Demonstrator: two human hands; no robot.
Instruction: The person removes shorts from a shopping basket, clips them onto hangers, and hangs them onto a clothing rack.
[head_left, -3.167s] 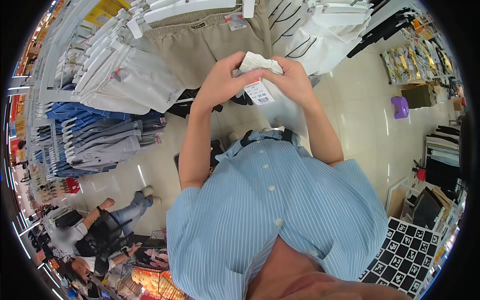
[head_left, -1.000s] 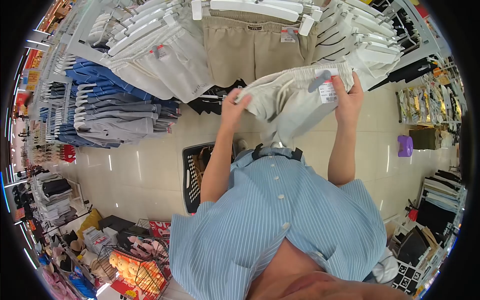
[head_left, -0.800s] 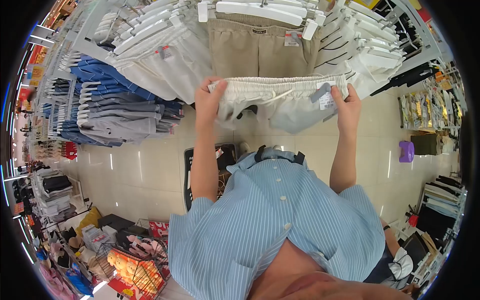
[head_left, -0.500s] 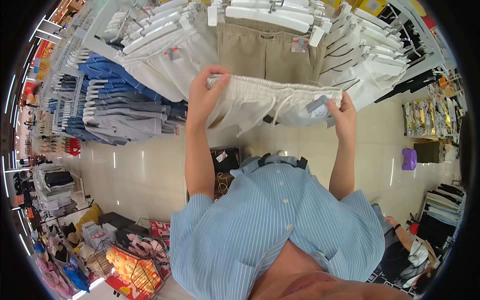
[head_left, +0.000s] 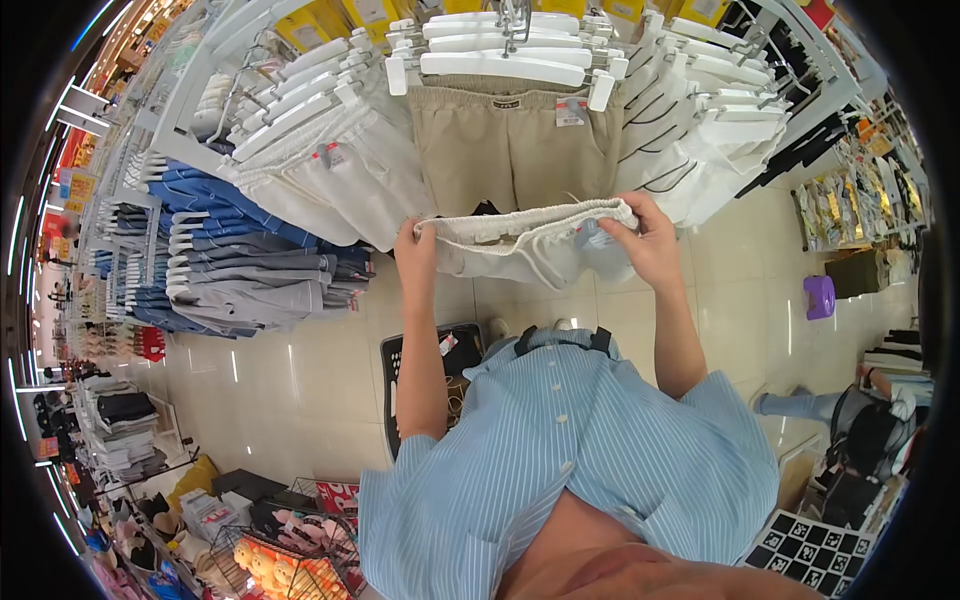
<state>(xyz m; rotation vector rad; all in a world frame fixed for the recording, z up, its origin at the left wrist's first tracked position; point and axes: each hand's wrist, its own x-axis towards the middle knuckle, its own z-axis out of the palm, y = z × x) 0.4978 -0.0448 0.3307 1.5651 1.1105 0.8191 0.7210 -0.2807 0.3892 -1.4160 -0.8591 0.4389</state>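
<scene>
Behind hang beige shorts (head_left: 475, 150), below a black basket (head_left: 392, 362); left fingers (head_left: 427, 243) and right fingers (head_left: 622, 235) pinch white bottoms (head_left: 500, 265).

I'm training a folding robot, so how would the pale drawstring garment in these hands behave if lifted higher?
The pale garment is probably floppy: its waistband dips along the near edge between left hand and right hand. The drawstring dangles loose, so it may swing.

I have cream drawstring bottoms (head_left: 565, 258) near the centre, beige shorts (head_left: 515, 150) at twelve o'clock, blue garments (head_left: 208, 195) at ten, a purple stool (head_left: 819, 297) at three, a black-and-white chequered board (head_left: 812, 550) at four, a white-striped light-blue shirt (head_left: 565, 445) at six.
</scene>
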